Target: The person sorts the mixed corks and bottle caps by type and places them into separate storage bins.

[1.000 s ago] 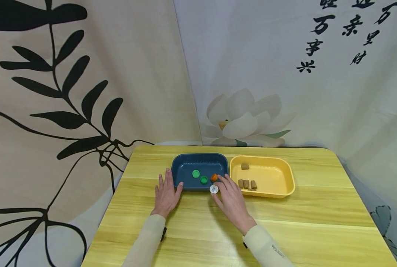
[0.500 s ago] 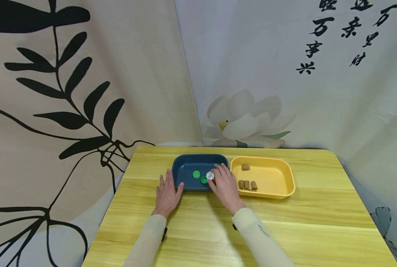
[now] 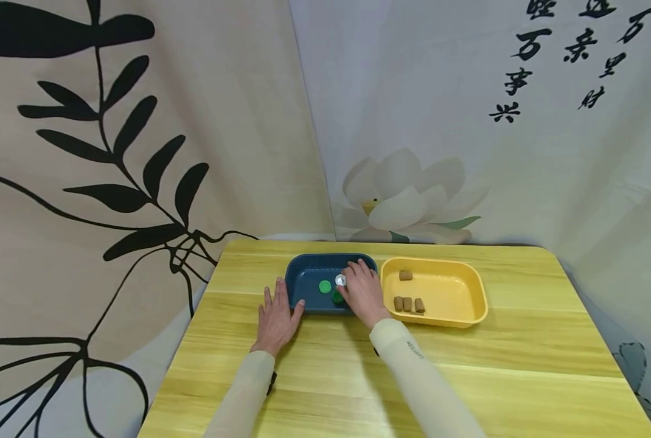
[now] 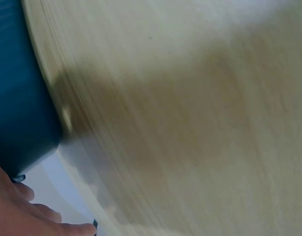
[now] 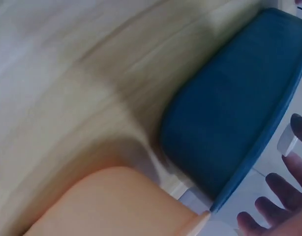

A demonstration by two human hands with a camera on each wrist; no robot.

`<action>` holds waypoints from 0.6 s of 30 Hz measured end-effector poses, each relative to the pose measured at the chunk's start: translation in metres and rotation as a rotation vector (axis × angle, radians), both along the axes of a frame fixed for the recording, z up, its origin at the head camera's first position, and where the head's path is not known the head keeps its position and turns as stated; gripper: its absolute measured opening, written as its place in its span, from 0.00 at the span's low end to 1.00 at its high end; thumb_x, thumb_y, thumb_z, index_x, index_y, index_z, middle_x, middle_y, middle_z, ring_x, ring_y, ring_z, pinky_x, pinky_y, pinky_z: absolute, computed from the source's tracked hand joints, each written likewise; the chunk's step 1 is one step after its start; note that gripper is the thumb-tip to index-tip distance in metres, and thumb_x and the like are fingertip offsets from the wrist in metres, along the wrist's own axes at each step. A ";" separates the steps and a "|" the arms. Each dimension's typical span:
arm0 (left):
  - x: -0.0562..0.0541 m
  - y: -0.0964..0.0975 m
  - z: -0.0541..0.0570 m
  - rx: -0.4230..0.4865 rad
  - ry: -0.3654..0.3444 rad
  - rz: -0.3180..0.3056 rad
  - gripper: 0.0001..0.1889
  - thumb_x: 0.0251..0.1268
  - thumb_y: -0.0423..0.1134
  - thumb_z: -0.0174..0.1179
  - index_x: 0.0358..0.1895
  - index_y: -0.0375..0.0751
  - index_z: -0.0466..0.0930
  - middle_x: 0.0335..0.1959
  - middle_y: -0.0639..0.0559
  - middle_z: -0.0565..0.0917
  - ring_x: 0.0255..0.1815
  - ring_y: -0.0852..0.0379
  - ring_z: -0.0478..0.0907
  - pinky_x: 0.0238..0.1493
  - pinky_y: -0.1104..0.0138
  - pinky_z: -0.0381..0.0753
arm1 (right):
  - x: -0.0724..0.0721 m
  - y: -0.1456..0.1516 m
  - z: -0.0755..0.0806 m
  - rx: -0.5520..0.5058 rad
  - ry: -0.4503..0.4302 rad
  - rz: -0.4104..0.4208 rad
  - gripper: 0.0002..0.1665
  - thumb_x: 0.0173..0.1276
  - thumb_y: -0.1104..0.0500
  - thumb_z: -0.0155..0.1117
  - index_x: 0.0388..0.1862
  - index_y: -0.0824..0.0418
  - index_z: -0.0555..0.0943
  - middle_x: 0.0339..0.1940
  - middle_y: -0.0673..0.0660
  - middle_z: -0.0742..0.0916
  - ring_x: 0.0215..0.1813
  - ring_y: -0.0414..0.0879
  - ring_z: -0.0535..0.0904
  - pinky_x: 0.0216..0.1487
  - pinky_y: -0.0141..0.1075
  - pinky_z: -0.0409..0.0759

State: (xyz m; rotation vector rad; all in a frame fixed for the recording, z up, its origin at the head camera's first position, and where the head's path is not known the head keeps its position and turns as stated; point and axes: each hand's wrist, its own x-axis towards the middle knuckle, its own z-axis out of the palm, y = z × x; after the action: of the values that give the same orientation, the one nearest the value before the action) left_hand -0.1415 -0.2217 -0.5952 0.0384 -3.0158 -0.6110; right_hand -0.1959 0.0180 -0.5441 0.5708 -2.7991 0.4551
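My right hand (image 3: 362, 294) is over the right side of the blue tray (image 3: 306, 274). Its thumb and a finger pinch a white bottle cap (image 3: 340, 280), which shows as a thin white disc (image 5: 286, 139) above the tray rim in the right wrist view. On the tray floor lies a green bottle cap (image 3: 325, 286); a second, darker green cap (image 3: 337, 297) is nearer the front, beside my right thumb. My left hand (image 3: 275, 319) rests at the tray's front left corner, fingers straight and spread, holding nothing. The orange piece is hidden behind my right hand.
A yellow tray (image 3: 448, 281) stands close against the blue one on its right. Several brown cork-like pieces (image 3: 407, 304) lie in its front left part, another brown piece (image 3: 406, 275) farther back. Both trays are on a wooden table (image 3: 522, 359), with a printed curtain (image 3: 249, 121) behind.
My right hand has moved from the blue tray's front edge inward and away from me over its right side, carrying the white bottle cap. My left hand has stayed in place.
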 end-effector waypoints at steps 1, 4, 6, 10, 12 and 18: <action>0.000 0.000 0.000 -0.006 -0.005 0.001 0.46 0.80 0.67 0.39 0.85 0.36 0.41 0.86 0.42 0.44 0.83 0.30 0.41 0.72 0.28 0.52 | -0.001 0.000 0.000 0.002 -0.008 -0.003 0.24 0.70 0.45 0.73 0.57 0.59 0.84 0.67 0.62 0.82 0.75 0.61 0.70 0.68 0.59 0.74; 0.000 0.001 0.000 -0.007 -0.011 0.000 0.47 0.80 0.68 0.39 0.85 0.37 0.40 0.86 0.43 0.44 0.83 0.31 0.41 0.72 0.28 0.52 | -0.001 0.000 -0.002 -0.012 -0.048 -0.010 0.27 0.71 0.44 0.71 0.60 0.59 0.83 0.69 0.62 0.81 0.76 0.62 0.68 0.70 0.60 0.71; -0.001 0.002 -0.001 -0.005 -0.011 -0.001 0.47 0.80 0.68 0.39 0.85 0.37 0.40 0.86 0.44 0.43 0.83 0.31 0.41 0.72 0.28 0.51 | 0.001 0.002 -0.003 -0.039 -0.078 -0.014 0.29 0.72 0.43 0.70 0.63 0.59 0.82 0.71 0.62 0.79 0.78 0.62 0.66 0.71 0.62 0.69; -0.001 0.002 -0.003 0.013 -0.010 -0.003 0.47 0.80 0.68 0.39 0.85 0.37 0.40 0.86 0.43 0.44 0.83 0.30 0.41 0.72 0.27 0.50 | 0.009 0.008 -0.007 -0.092 -0.097 -0.014 0.32 0.74 0.42 0.68 0.68 0.60 0.79 0.75 0.62 0.76 0.80 0.63 0.63 0.72 0.64 0.66; -0.001 0.002 -0.003 0.018 -0.011 0.003 0.47 0.80 0.68 0.39 0.85 0.37 0.39 0.86 0.43 0.44 0.83 0.30 0.41 0.72 0.27 0.49 | 0.014 0.012 -0.006 -0.123 -0.088 -0.008 0.33 0.74 0.43 0.67 0.69 0.61 0.78 0.76 0.62 0.75 0.80 0.63 0.61 0.73 0.64 0.65; 0.000 0.002 -0.002 0.027 0.005 0.007 0.47 0.80 0.67 0.40 0.85 0.36 0.41 0.86 0.43 0.44 0.83 0.29 0.42 0.71 0.27 0.51 | 0.033 0.028 0.002 -0.232 -0.066 -0.007 0.33 0.75 0.43 0.66 0.70 0.61 0.77 0.79 0.62 0.71 0.83 0.62 0.56 0.74 0.66 0.61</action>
State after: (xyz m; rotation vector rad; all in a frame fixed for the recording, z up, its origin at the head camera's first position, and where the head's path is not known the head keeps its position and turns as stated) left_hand -0.1418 -0.2198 -0.5971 0.0488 -3.0018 -0.6496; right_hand -0.1632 0.0459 -0.5419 0.5033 -2.7544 0.7975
